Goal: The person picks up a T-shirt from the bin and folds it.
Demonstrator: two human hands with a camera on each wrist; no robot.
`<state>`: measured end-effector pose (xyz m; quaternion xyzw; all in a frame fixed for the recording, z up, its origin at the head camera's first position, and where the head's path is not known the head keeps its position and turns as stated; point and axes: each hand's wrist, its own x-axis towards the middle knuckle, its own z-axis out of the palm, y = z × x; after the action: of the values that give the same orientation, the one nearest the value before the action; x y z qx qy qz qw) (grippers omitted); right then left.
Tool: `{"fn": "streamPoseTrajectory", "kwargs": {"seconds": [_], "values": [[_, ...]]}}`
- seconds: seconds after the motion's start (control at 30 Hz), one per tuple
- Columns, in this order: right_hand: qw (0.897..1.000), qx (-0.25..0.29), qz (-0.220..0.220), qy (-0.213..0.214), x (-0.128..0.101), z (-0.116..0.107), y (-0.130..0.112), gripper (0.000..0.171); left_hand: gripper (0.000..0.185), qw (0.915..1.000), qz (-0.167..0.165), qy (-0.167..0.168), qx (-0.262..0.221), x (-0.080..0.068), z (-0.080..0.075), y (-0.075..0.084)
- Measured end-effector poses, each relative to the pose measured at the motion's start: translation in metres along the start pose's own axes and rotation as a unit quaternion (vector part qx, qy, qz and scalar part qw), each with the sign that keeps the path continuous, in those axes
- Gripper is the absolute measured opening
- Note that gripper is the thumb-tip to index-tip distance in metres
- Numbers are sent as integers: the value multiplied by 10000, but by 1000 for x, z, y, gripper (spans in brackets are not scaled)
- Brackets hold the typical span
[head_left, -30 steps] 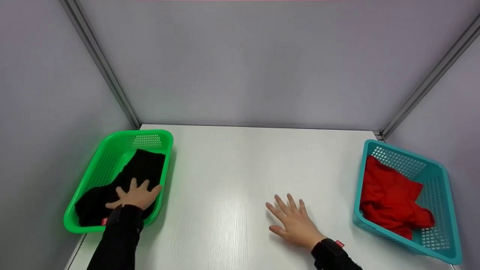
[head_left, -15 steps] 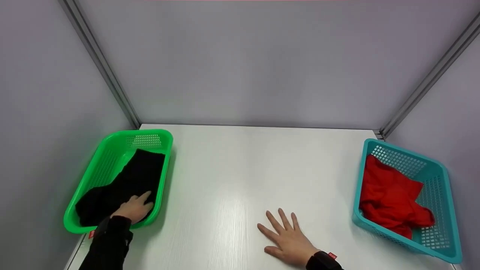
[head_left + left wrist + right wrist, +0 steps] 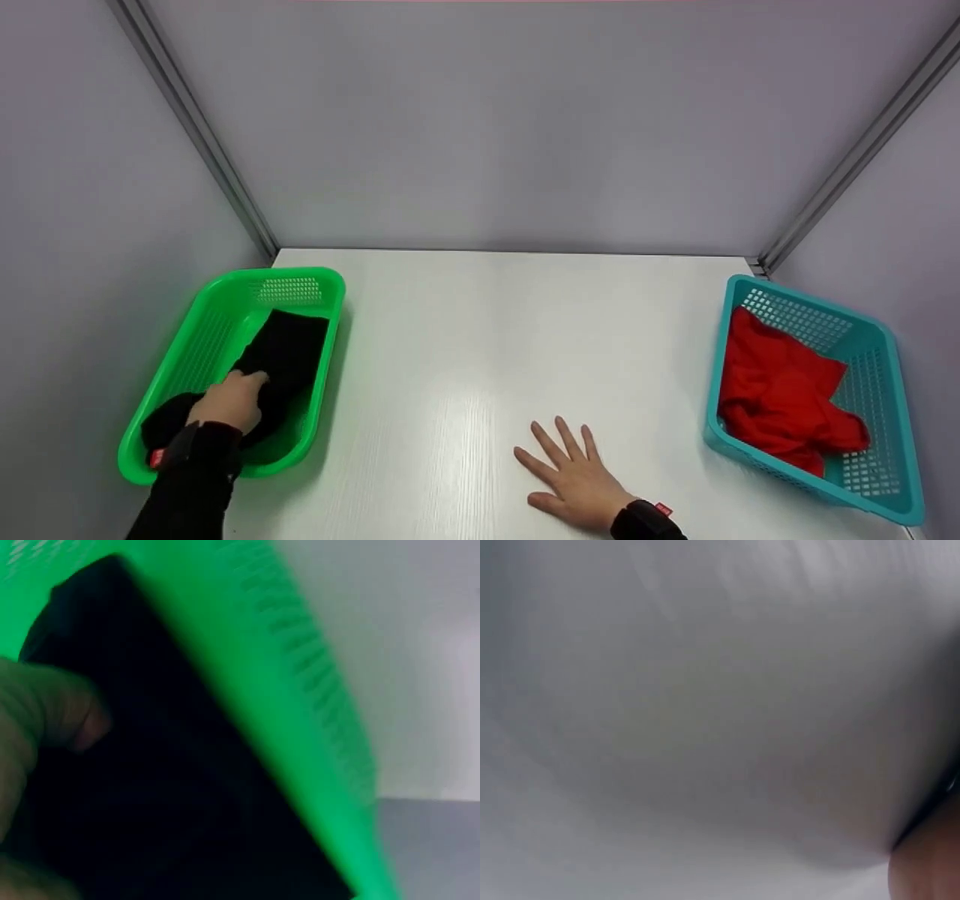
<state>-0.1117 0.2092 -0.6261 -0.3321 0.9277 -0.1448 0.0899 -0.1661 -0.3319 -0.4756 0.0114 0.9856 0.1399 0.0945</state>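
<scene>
Along the bench [image 3: 450, 352]'s right edge I see a teal plastic basket [image 3: 806, 326] with crumpled red cloth [image 3: 784, 397]; left of it, the right hand [image 3: 577, 476] spreads wide. At the left edge, the left hand [image 3: 230, 401] grips black cloth [image 3: 289, 352], lengthwise from near-left toward far-right corner in the green plastic basket [image 3: 214, 337].

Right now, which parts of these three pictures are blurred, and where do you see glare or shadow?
Head view: mostly clear, pale glare streaks on the white table, soft shadow along the right side of the green basket; left wrist view: basket wall blurred, black cloth too dark to show folds well; right wrist view: nearly all grey blur.
</scene>
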Motion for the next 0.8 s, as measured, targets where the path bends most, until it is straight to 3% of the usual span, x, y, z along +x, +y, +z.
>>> {"fn": "streamPoseTrajectory", "kwargs": {"seconds": [0.17, 0.3, 0.37, 0.47, 0.6, 0.7, 0.8], "values": [[10000, -71, 53, 6, -1, -1, -3, 64, 40, 9939, 99, 1100, -77, 7, -42, 13], [10000, -54, 11, 83, -2, -4, -5, 63, 38, 9753, 85, 2180, -347, 11, -77, 37], [9999, -40, -13, 96, -2, -5, -6, 63, 38, 9605, 104, 2719, -590, 12, -96, 52], [10000, -23, 7, 64, -2, -5, -7, 63, 40, 9313, 170, 3486, -1041, 14, -123, 81], [9999, -32, 17, 119, -2, -3, -6, 63, 45, 8959, 317, 4080, -1731, 16, -152, 125], [9997, -6, -49, 254, -3, -1, -5, 63, 46, 8709, 690, 4348, -2186, 20, -162, 159], [9990, 100, -168, 407, -4, 1, -2, 62, 46, 8514, 1253, 4479, -2424, 26, -155, 191]]}}
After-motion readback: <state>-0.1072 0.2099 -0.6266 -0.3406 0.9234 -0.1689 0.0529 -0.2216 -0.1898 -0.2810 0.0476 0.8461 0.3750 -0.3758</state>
